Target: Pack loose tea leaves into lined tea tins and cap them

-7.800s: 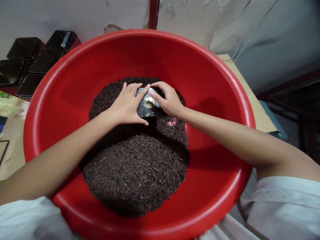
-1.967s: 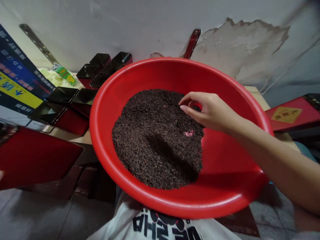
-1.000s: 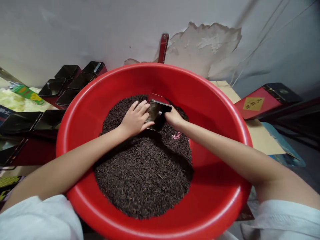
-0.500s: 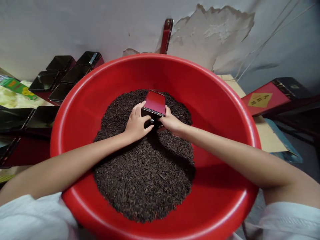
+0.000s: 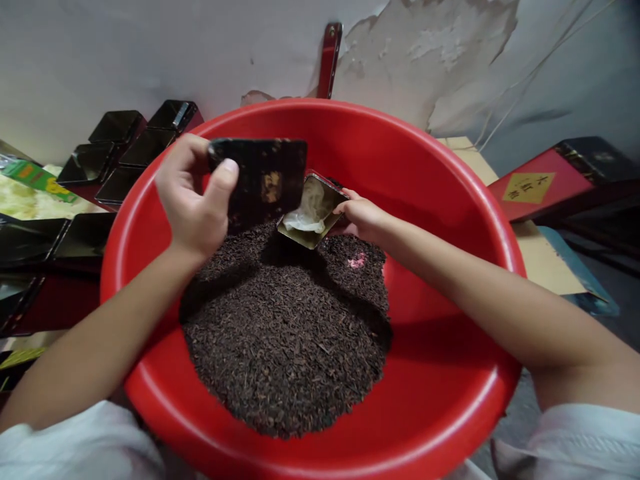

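My left hand (image 5: 195, 193) is closed on a black lid (image 5: 257, 187) with a gold emblem, thumb across its face. The lid is raised above the left side of the tea-leaf heap. My right hand (image 5: 363, 217) grips an uncovered tin (image 5: 300, 239), tilted with its mouth facing me. Inside it shows a crumpled, pale translucent bag (image 5: 311, 207). Both are over the dark, loose leaves, which look like tea (image 5: 285, 340), in a large red basin (image 5: 440, 400). A small pink patch (image 5: 357, 261) lies on the heap below my right hand.
Several black-and-red tins (image 5: 120, 160) stand left of the basin, beside a green packet (image 5: 37, 179). A red tin with a yellow label (image 5: 545, 183) lies at right on cardboard (image 5: 545, 267). A dark red strip (image 5: 330, 60) leans against the peeling wall behind.
The tin was shut half a second ago with both hands around it. Now its lid is off in my left hand, moved left and up, and the tin's mouth is turned towards me.
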`<control>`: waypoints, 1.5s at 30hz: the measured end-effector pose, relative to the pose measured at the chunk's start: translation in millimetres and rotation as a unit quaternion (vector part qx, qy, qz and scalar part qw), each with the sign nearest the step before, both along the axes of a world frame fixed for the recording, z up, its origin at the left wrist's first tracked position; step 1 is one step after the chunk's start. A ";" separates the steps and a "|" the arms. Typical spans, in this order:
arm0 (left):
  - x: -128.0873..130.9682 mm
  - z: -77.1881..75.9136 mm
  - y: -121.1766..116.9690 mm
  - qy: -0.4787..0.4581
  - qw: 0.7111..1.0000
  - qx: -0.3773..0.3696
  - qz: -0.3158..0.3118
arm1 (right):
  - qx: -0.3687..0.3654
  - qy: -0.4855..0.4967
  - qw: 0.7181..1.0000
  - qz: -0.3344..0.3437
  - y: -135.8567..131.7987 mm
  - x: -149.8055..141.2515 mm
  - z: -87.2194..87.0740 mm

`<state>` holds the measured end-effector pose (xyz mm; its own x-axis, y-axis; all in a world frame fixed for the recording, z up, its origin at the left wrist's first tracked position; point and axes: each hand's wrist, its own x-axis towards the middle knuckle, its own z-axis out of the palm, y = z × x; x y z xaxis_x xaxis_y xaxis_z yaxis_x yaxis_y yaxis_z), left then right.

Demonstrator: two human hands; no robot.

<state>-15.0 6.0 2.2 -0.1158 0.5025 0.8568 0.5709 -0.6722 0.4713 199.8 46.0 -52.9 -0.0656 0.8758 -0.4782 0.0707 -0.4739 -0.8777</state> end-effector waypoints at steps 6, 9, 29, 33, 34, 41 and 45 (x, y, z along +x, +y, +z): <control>-36.6 -37.0 44.4 0.190 0.967 -0.040 0.166 | -0.071 0.076 0.994 -0.043 7.6 4.8 10.0; -51.5 -69.7 59.3 0.362 0.904 -0.177 0.142 | -0.074 0.087 0.993 -0.007 9.6 8.7 10.5; 36.1 -58.5 -6.7 0.512 0.831 -0.124 -0.177 | 0.227 -0.358 0.863 0.275 -5.6 12.8 11.6; 36.6 -73.8 -4.3 0.597 0.774 -0.171 -0.120 | 0.284 -0.432 0.817 0.253 -11.8 12.1 16.9; 37.3 -74.8 -4.1 0.614 0.762 -0.181 -0.100 | 0.309 -0.438 0.810 0.238 -12.5 11.5 16.6; 39.0 -59.2 -7.8 0.606 0.748 -0.241 -0.122 | 0.475 -0.431 0.735 0.219 -21.6 2.0 10.5; 30.6 -43.3 -8.4 0.398 0.873 -0.247 -0.134 | 0.506 -0.463 0.670 0.283 -20.6 2.3 7.8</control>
